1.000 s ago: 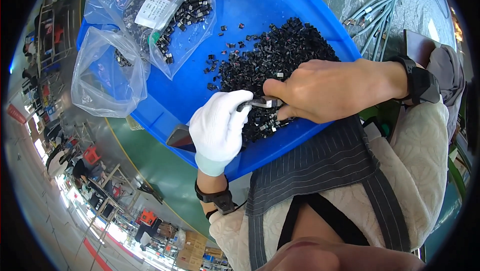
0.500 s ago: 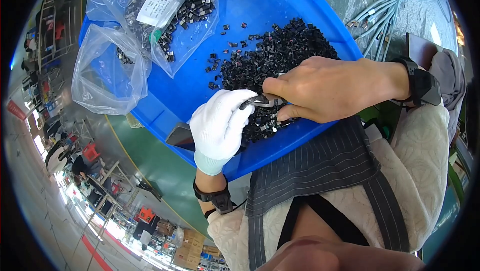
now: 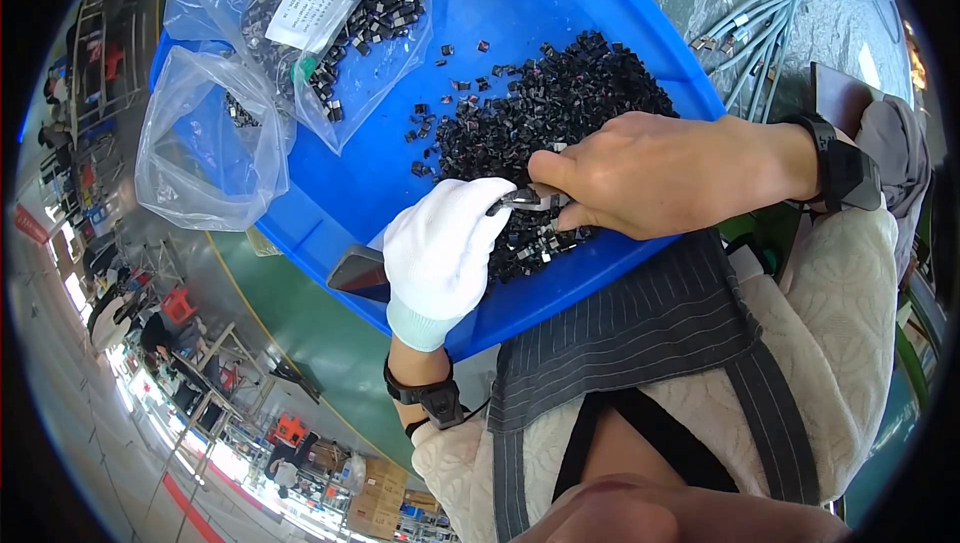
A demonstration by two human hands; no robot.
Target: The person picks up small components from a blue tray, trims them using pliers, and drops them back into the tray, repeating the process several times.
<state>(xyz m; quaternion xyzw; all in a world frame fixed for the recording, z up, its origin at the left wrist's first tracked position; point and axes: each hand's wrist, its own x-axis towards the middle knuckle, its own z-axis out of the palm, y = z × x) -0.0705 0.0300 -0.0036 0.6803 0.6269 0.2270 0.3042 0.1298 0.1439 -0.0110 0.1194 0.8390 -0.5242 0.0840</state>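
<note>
My left hand [image 3: 440, 248], in a white knit glove, pinches the black end of a small black-and-silver part [image 3: 522, 199]. From the other side my bare right hand [image 3: 645, 178] is closed with thumb and fingers at the part's silver end. What lies deeper inside the right hand's grip is hidden. Both hands are held over a blue plastic tray [image 3: 470, 18]. Beneath them spreads a heap of small black pieces [image 3: 560, 93], several with shiny metal faces; my hands cover its near part.
Clear plastic bags, one full of similar black pieces [image 3: 395, 8] with a white label [image 3: 302, 15], lie at the tray's left. A dark flat object [image 3: 358, 271] rests at the tray's near-left edge. Grey cables [image 3: 775, 33] lie beyond its right side. Workbenches and people are far left.
Both hands stay together on the same part, with the left fingers shifting slightly around it. The tray and bags appear slightly further left in view.
</note>
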